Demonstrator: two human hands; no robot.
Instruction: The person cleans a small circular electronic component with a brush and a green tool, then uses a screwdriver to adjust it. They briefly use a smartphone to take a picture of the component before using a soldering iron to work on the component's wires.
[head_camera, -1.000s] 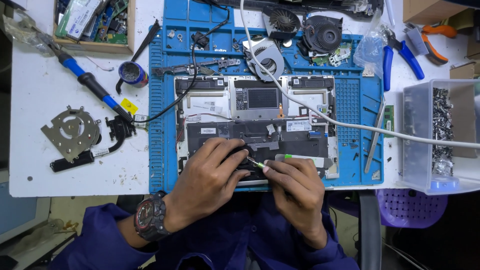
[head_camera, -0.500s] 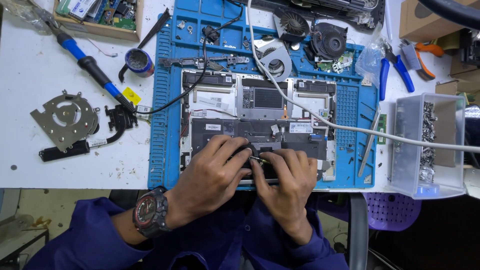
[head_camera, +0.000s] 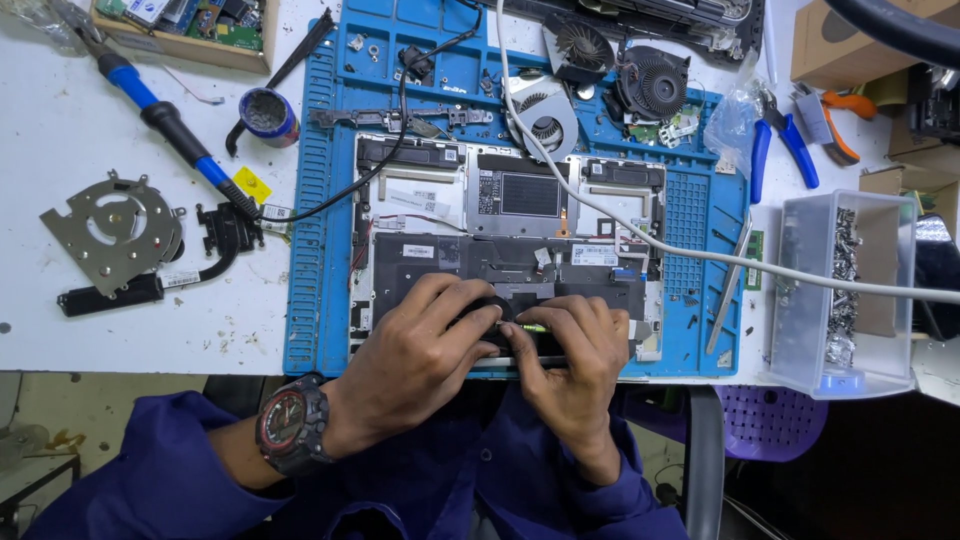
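Observation:
An opened laptop chassis (head_camera: 510, 225) lies on a blue work mat (head_camera: 320, 240) on a white table. My left hand (head_camera: 415, 350), with a dark watch (head_camera: 292, 425) on its wrist, rests on the chassis's near edge, fingers curled. My right hand (head_camera: 570, 360) is beside it, pinching a small green-handled screwdriver (head_camera: 528, 327) whose tip points left toward the left hand's fingertips. The part under the fingers is hidden.
A blue-handled soldering iron (head_camera: 170, 125), a metal fan plate (head_camera: 110, 232) and a heat pipe lie left. Fans (head_camera: 650, 85), blue pliers (head_camera: 780, 145), a clear box of screws (head_camera: 845, 290), tweezers (head_camera: 728, 290) and a white cable (head_camera: 700, 255) are right.
Both hands have closed together over the chassis's near edge. The green screwdriver, earlier clearly seen between them, is now mostly covered by the fingers.

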